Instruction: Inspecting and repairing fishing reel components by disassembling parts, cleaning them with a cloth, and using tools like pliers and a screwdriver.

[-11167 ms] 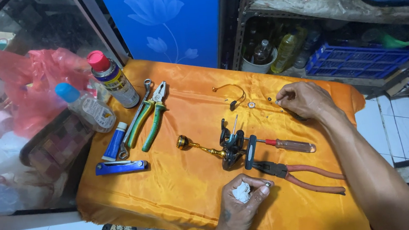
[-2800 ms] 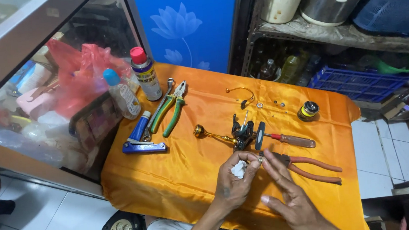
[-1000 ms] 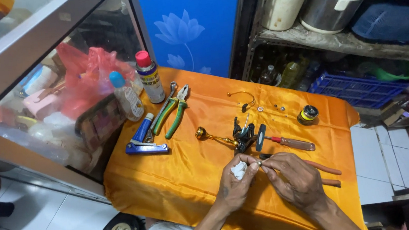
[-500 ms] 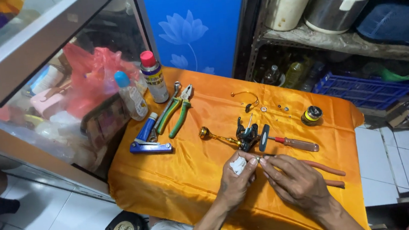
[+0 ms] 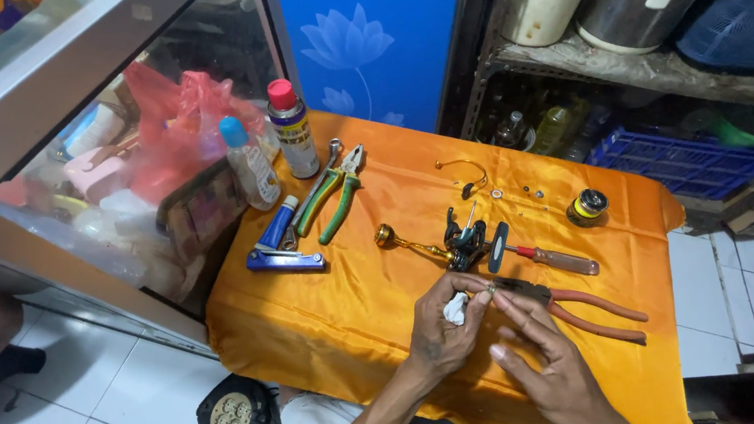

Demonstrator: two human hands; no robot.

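Hands working over the orange-covered bench (image 5: pixel 333 327)

Lower centre: left hand (image 5: pixel 444 330) fingers pinching a white wad (image 5: pixel 455 309); right hand (image 5: pixel 548 366) fingers pinching a small ring (image 5: pixel 491 289) beside it.

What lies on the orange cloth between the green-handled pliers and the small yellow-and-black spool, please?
In the head view, between the green-handled pliers and the spool lie a thin curved wire piece and a few tiny washers and screws on the orange cloth.
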